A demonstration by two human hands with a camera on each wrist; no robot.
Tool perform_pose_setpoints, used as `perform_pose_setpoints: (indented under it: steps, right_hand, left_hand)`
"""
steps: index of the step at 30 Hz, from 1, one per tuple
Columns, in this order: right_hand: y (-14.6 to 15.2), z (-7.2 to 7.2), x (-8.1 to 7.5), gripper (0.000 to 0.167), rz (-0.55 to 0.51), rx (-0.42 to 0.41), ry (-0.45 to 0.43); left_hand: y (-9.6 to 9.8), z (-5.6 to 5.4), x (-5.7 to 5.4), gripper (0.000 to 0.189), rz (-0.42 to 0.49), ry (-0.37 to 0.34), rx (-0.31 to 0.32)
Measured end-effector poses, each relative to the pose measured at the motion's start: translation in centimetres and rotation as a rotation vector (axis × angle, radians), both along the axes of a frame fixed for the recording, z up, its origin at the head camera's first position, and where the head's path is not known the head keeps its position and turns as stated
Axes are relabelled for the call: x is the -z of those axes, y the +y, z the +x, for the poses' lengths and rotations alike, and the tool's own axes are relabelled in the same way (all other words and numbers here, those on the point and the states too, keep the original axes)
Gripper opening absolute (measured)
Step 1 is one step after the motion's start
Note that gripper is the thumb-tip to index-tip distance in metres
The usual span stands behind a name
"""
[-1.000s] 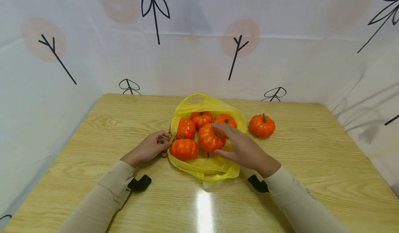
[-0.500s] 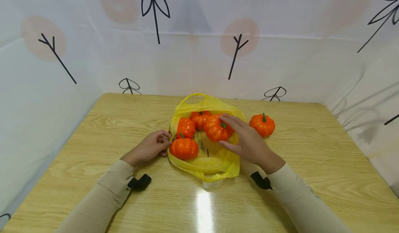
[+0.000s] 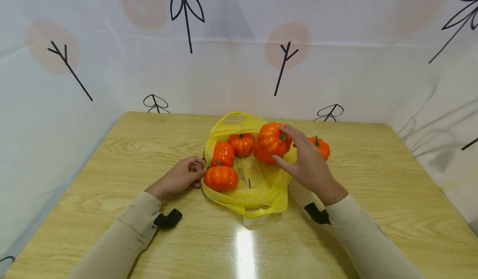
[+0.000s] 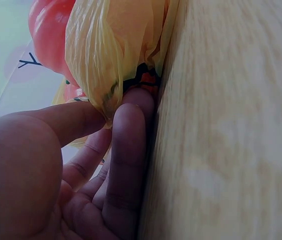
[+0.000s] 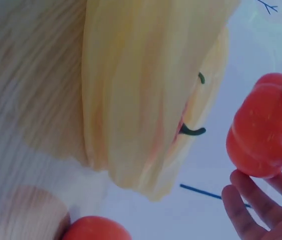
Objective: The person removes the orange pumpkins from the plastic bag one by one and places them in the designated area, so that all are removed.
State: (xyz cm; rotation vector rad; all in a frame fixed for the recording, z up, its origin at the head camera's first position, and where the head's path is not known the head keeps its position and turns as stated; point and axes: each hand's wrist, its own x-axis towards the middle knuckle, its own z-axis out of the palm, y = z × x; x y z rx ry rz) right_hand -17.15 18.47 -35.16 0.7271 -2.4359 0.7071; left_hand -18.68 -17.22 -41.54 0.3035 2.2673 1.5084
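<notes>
A yellow plastic bag (image 3: 269, 192) lies with its mouth spread wide. My left hand (image 3: 179, 177) pinches its left edge, and in the left wrist view thumb and fingertips meet on the gathered plastic (image 4: 93, 55). Raised over the bag's right side, an orange toy pumpkin (image 3: 271, 143) with a green stem is gripped by my right hand (image 3: 313, 165). In the right wrist view this held pumpkin (image 5: 263, 127) is apart from the bag. Inside the bag sit a rear pumpkin (image 3: 242, 145), a left pumpkin (image 3: 224, 153) and a front pumpkin (image 3: 221, 179). Whatever lies behind the held one is hidden.
Another pumpkin (image 3: 321, 148) stands on the wooden table (image 3: 373, 179) right of the bag, partly behind my right hand. A patterned cloth (image 3: 231, 75) hangs along the table's back edge. Black wrist mounts (image 3: 168, 219) stick out near both sleeves.
My right hand has carried the held pumpkin up, back and to the right from inside the bag. It now overlaps the outside pumpkin in view. The left hand has stayed in place.
</notes>
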Motion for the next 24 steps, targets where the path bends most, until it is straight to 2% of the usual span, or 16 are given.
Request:
perform_pose_setpoints:
  steps: [12,24]
  right_hand:
    - [1.6,-0.8,-0.7,0.068,-0.116,0.099,0.031]
    - [3.2,-1.5,-0.9,0.064,-0.165,0.157,0.040]
  left_hand:
    - [0.3,0.3,-0.3,0.022,0.002,-0.005,-0.003]
    - [0.0,0.1,-0.1,0.023,0.000,0.007,0.010]
